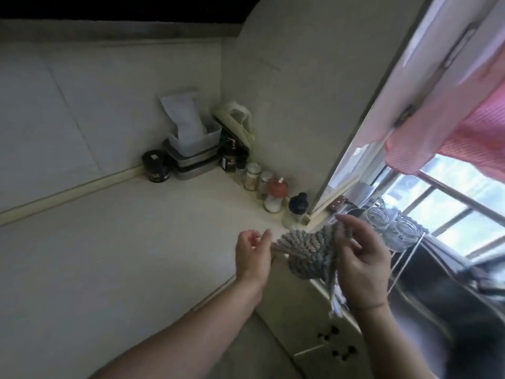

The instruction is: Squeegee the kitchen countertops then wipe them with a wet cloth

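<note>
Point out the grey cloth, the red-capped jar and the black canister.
grey cloth [303,246]: head view, middle of its nubby face.
red-capped jar [276,196]: head view, its red cap.
black canister [156,166]: head view, its side wall.

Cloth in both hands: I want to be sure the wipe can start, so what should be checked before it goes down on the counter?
1. Cloth held: ok, left hand pinches one edge, right hand grips the other side.
2. Cloth spread flat: not ok, it hangs bunched between the hands.
3. Cloth wet: cannot tell.
4. Counter in front free of items: ok, this stretch is bare.
5. Back corner: not ok, jars and containers stand along the wall.
6. Squeegeeing done: cannot tell, no squeegee in view.
</note>
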A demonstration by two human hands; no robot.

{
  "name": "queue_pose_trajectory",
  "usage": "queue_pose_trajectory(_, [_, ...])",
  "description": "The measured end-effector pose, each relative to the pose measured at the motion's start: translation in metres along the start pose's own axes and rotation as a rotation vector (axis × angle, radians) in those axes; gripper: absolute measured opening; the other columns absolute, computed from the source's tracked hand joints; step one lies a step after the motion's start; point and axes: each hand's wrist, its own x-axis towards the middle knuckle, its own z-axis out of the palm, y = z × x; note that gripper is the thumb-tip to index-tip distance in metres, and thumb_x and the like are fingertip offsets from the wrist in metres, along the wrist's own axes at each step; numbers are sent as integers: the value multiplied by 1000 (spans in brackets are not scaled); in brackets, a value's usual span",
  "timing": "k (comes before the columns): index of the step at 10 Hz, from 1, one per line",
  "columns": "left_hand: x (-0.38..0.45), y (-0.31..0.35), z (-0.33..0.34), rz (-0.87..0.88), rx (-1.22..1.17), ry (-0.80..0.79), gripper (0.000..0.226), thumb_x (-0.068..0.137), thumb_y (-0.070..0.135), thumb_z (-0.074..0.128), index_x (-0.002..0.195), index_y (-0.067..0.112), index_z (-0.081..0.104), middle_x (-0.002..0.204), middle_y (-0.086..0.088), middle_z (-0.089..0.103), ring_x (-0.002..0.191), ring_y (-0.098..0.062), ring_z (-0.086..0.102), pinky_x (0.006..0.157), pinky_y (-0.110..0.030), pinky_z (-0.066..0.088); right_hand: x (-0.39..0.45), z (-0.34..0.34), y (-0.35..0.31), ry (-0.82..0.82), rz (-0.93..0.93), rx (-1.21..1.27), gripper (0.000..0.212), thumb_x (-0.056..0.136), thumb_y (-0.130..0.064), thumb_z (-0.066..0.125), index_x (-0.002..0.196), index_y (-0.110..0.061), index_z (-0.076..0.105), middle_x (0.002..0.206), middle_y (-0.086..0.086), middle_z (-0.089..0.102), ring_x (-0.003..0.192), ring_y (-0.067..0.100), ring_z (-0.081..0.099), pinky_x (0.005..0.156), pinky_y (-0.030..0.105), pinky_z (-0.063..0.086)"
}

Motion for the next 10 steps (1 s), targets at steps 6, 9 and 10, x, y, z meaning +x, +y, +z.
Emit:
queue_pose_trajectory(6, [65,-23,76,-184,439,-1080,47,67,12,79,108,-5,63,107,-21,66,101,-34,64,97,-50,49,-4,-146,66,504,201,122,23,89,-16,62,102,-30,73,95,-9,75,86,5,66,87,26,53])
queue_pose_trajectory(9, [105,11,165,-108,195,-832,29,85,1,65,113,2,55,111,-17,65,100,-29,65,78,-34,56,11,-197,157,687,476,128,26,91,-8,63,105,-29,70,79,-15,72,73,-1,62,71,15,53])
queue_pose_trajectory(10, [124,1,217,44,548,-682,50,85,12,69,130,15,49,123,1,57,109,-19,59,83,-30,52,30,-207,202,678,663,150,37,91,-3,61,123,-23,60,95,-2,70,82,14,64,70,35,57])
